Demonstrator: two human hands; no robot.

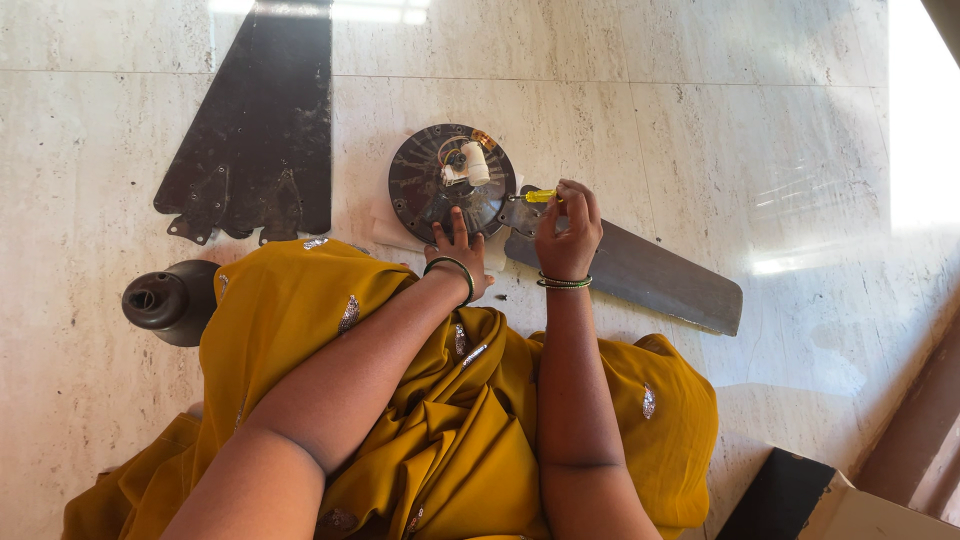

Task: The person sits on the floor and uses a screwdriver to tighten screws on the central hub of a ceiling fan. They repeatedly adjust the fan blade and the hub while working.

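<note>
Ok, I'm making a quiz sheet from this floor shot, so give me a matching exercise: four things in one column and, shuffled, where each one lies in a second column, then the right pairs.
Things:
1. screwdriver
2. fan motor
3. loose fan blades
4. dark bell-shaped cover

Places:
A. on the floor at the far left, beside the yellow cloth
B. in the right hand, tip at the blade still joined to the motor
C. stacked on the floor at the upper left
D. under the fingers of the left hand

Pairs: 1-B, 2-D, 3-C, 4-A
</note>
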